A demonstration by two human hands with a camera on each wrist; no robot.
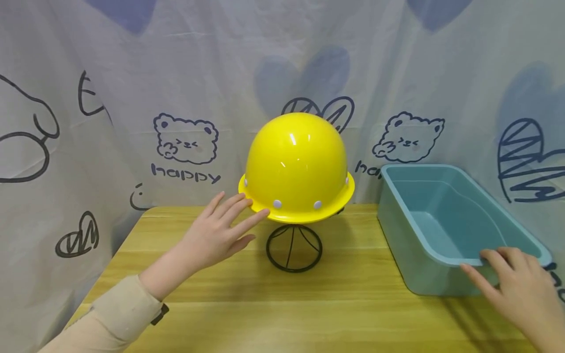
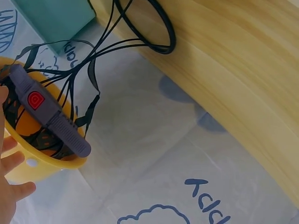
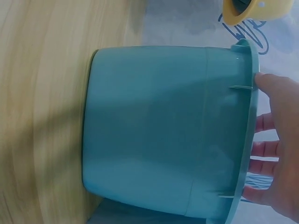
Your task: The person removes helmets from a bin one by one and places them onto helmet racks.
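Observation:
A yellow hard hat (image 1: 296,166) sits on a black wire stand (image 1: 294,248) in the middle of the table. My left hand (image 1: 220,228) reaches to the left side of its brim, fingers extended and fingertips right at the edge. From below, the left wrist view shows the hat's grey headband (image 2: 49,109) with a red mark and a dark chin strap (image 2: 92,74). On the right stands a teal plastic bin (image 1: 397,235). My right hand (image 1: 521,284) is over its near rim, fingers loosely bent and spread; the thumb tip (image 3: 262,80) is at the rim's edge.
The wooden table (image 1: 309,314) ends at the back against a pale curtain (image 1: 212,73) printed with hearts and bear faces. More curtain hangs close along the left side. Inside the bin only its bare floor and walls show.

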